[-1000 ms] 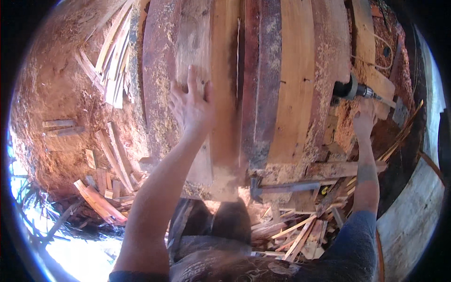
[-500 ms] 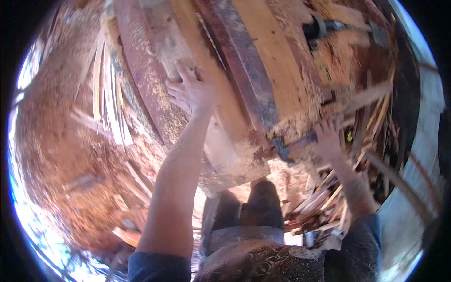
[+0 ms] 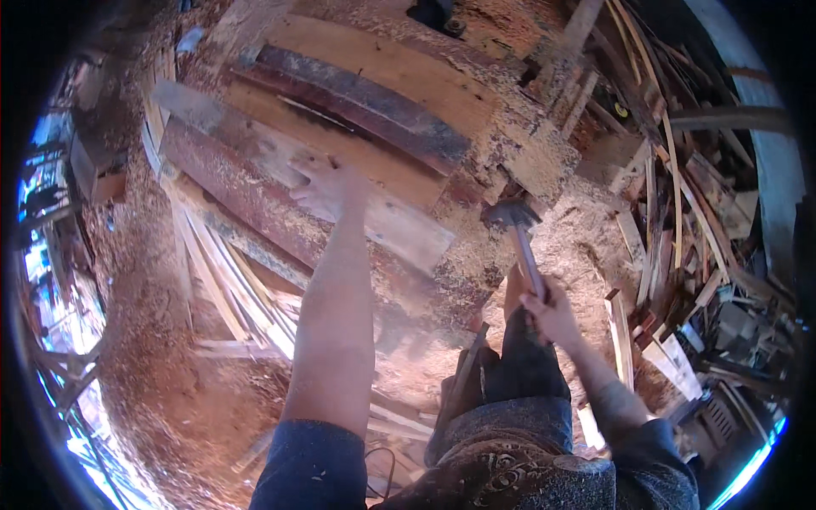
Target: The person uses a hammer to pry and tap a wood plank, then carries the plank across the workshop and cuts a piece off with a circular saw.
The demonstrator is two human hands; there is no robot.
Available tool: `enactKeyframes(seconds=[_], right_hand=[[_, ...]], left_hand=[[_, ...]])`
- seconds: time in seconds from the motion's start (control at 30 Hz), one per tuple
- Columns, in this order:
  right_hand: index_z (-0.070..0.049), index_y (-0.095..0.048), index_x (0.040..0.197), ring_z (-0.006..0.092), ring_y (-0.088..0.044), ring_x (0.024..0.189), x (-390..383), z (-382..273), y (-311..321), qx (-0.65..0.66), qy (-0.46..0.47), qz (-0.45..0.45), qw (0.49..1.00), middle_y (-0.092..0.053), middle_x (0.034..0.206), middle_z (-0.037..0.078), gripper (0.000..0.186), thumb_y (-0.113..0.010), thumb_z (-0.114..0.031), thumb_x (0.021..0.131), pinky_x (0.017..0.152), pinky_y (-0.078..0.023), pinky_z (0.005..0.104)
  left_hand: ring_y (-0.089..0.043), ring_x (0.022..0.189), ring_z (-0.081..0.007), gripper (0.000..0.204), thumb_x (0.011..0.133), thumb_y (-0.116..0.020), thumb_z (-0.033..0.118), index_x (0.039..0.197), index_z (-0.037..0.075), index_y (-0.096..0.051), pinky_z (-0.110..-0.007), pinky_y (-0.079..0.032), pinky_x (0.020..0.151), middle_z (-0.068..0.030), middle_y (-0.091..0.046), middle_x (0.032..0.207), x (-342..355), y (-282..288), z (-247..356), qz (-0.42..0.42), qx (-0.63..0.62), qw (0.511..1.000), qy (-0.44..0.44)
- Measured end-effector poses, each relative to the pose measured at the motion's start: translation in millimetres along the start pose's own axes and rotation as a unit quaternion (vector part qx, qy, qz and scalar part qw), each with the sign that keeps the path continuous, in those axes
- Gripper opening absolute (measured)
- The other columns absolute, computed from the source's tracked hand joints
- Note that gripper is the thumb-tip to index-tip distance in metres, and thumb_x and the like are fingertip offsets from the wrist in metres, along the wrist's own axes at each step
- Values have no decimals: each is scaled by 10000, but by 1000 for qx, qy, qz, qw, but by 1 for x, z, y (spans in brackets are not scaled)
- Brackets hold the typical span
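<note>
Dark and dusty brown: gripping a hammer (image 3: 525,252) at three o'clock.

Wrapping the right hand (image 3: 554,314) around its lower end, toward four o'clock; spreading the left hand (image 3: 327,189), fingers apart, flat on a pale, weathered plank (image 3: 412,236) at ten. Probably feeling stiff and head-heavy, so calling for a hold low on the shank; judging the plank rigid, perhaps slippery with dust, and best taken by its long edges. Showing a straight, purplish board (image 3: 370,102) at eleven and crumbly, tan sawdust (image 3: 535,161) at two.
</note>
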State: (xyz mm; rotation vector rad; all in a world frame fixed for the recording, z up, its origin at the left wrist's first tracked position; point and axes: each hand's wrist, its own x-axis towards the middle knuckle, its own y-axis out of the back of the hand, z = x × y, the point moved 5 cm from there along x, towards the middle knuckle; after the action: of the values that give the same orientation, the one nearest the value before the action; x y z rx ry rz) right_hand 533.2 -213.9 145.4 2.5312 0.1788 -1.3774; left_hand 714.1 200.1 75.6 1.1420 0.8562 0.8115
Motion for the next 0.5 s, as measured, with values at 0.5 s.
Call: enactKeyframes(seconds=[0.5], right_hand=[[-145,-518,1003,118,-442,494,50,-50,-145,265,60,135,953,-487,667,-19,433,-526,-577,1034,380,-314,289]], left_hand=[[-565,1153,-499,899,955,-586,552,1630,86,-219,-531,-526,922,-381,-435,1275,-4,-5,10,17,27,999,-10]])
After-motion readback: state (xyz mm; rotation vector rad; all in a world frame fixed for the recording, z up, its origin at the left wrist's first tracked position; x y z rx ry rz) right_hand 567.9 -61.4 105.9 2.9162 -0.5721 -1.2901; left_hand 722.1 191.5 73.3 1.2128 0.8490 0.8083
